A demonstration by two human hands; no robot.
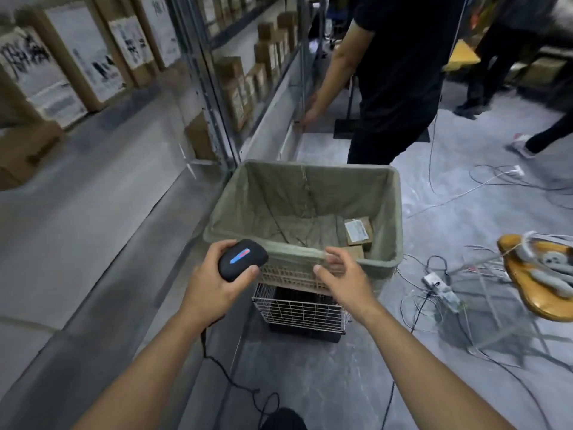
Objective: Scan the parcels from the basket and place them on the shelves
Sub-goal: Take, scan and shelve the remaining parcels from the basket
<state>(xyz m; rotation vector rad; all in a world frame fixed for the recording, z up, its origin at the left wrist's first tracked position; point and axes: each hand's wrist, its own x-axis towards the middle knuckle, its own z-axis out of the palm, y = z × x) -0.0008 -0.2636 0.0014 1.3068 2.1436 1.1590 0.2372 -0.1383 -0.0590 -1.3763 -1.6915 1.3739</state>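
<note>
My left hand (217, 282) grips the black scanner (242, 259); my right hand (336, 274) hovers with loosely curled fingers at the near rim of the basket (384, 218). 2 parcels (358, 230) lie in its right corner. Beyond, more boxes stand on the shelves (273, 88).

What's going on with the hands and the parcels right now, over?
Left hand grips scanner. Right hand open at basket rim. Parcels in far right corner. Person stands beyond basket by shelves.
</note>
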